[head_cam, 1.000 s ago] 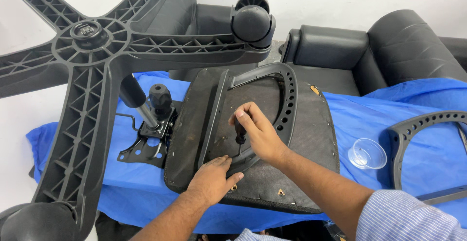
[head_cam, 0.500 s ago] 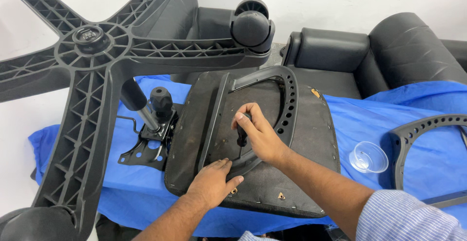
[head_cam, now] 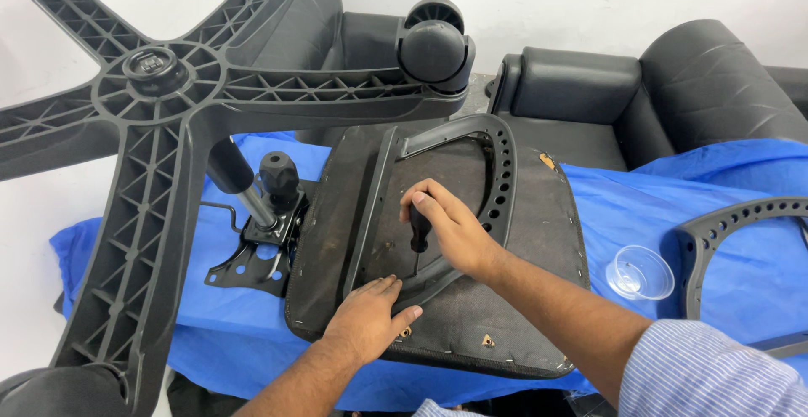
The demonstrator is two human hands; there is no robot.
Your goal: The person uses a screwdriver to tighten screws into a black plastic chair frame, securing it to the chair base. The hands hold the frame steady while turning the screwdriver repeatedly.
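An upturned office chair seat lies on a blue cloth, its dark underside facing up. A black perforated armrest bracket rests on it. My right hand grips a black-handled screwdriver, held upright with its tip down on the bracket's lower bar. My left hand presses flat on the seat's near edge, fingers spread, beside the bracket's end.
A black five-star chair base with a caster looms at the left. The tilt mechanism with gas cylinder lies left of the seat. A clear plastic cup and second armrest bracket lie right. A black sofa stands behind.
My right hand with the screwdriver has shifted slightly along the bracket. The view has drifted a little; my left hand stays pressed on the seat.
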